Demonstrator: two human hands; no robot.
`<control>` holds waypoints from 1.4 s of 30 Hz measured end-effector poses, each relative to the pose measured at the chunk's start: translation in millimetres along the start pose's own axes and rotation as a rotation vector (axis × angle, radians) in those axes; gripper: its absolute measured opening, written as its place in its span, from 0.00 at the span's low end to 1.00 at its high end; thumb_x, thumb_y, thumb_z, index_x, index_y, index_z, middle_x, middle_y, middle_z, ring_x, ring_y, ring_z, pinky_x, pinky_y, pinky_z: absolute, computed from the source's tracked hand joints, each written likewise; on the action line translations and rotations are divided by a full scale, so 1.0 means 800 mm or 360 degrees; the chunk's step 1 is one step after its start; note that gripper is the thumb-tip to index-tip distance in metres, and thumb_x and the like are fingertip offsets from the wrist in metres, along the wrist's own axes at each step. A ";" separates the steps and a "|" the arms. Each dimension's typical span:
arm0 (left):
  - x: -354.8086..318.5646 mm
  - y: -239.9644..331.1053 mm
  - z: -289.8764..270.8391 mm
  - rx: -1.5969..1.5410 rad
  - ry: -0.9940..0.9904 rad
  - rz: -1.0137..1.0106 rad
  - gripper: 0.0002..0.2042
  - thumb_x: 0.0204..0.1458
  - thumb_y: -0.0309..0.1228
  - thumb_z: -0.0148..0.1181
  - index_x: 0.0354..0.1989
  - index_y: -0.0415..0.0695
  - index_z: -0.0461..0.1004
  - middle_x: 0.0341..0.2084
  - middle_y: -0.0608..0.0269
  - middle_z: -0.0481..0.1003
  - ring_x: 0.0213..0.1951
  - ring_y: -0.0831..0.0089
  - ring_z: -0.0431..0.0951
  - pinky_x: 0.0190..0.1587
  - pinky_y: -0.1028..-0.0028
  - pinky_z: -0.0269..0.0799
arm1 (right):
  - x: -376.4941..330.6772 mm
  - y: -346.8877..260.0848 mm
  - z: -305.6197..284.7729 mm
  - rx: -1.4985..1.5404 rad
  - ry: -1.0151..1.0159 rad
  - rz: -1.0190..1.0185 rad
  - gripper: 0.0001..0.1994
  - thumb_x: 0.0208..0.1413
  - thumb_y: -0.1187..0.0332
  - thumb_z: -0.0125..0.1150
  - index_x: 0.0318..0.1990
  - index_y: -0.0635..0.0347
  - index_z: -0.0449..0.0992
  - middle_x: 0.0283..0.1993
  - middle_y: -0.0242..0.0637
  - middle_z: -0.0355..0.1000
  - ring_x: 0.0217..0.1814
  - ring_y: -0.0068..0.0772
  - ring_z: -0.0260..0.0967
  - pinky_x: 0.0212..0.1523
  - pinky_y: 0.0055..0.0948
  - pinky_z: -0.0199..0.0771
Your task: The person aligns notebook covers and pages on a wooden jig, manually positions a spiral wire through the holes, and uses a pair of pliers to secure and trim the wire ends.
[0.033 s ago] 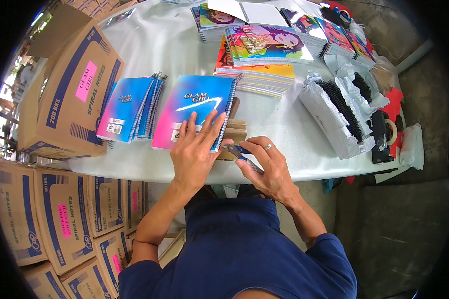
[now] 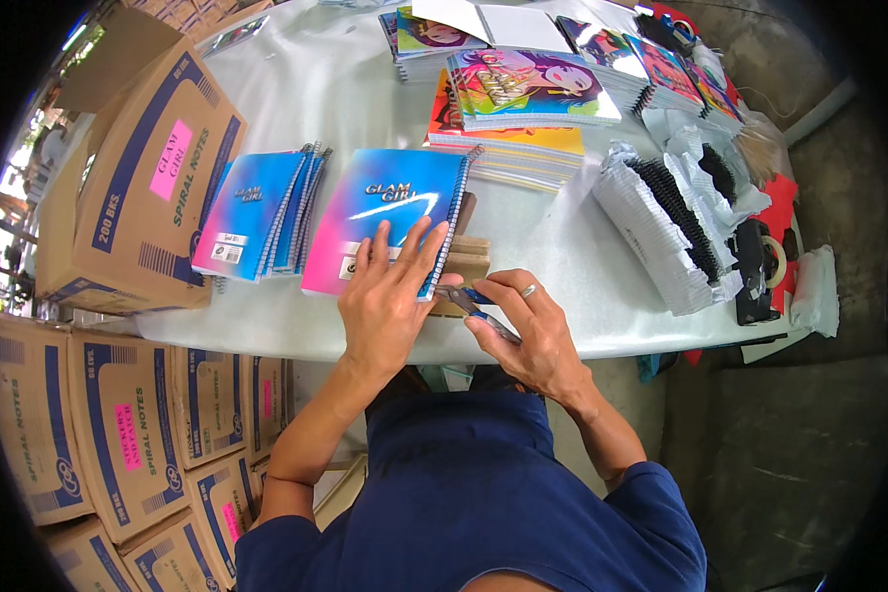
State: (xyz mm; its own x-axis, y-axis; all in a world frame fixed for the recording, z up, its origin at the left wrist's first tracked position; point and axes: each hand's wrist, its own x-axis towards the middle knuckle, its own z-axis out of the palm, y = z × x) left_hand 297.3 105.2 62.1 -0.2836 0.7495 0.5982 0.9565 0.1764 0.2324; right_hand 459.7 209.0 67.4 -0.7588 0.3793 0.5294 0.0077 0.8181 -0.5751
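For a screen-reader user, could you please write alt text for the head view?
A person's left hand presses flat on a blue-and-pink spiral notebook on a white table, while the right hand holds pliers at its wire binding. Notebook stacks and cardboard boxes surround them.

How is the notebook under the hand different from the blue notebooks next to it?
The notebook under the left hand is one single notebook, pressed down, its lower end resting on a wooden block. The blue notebooks form an untouched stack of several lying straight on the table. Both have blue-and-pink covers and spiral wire along the right edge.
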 end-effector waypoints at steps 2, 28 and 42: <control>0.001 0.000 0.001 -0.0018 0.0027 0.0005 0.31 0.42 0.33 0.70 0.59 0.50 0.72 0.54 0.61 0.75 0.55 0.46 0.73 0.56 0.53 0.68 | 0.005 -0.002 -0.003 -0.0092 -0.0032 -0.0077 0.17 0.50 0.67 0.69 0.45 0.66 0.74 0.43 0.44 0.71 0.41 0.44 0.73 0.40 0.39 0.76; 0.060 -0.237 -0.090 -0.2027 0.0821 -0.0317 0.47 0.43 0.58 0.62 0.66 0.37 0.58 0.65 0.54 0.60 0.66 0.61 0.60 0.68 0.58 0.56 | 0.154 0.063 0.056 0.1483 -0.0018 0.0386 0.43 0.46 0.72 0.73 0.69 0.58 0.53 0.64 0.44 0.62 0.65 0.38 0.61 0.67 0.40 0.58; 0.048 -0.379 -0.147 -0.1152 -0.0406 -0.0857 0.24 0.56 0.26 0.58 0.63 0.44 0.67 0.65 0.55 0.63 0.65 0.65 0.62 0.71 0.64 0.44 | 0.258 -0.003 0.176 -0.0079 -0.0382 -0.1197 0.21 0.48 0.77 0.64 0.53 0.55 0.76 0.52 0.43 0.75 0.54 0.47 0.71 0.57 0.41 0.69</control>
State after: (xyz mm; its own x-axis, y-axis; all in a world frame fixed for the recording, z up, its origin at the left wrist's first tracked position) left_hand -11.8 5.2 104.8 -0.5699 0.8150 0.1049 0.4010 0.1644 0.9012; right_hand 211.4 224.7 90.3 -0.6916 -0.3822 0.6128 -0.5383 0.8385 -0.0845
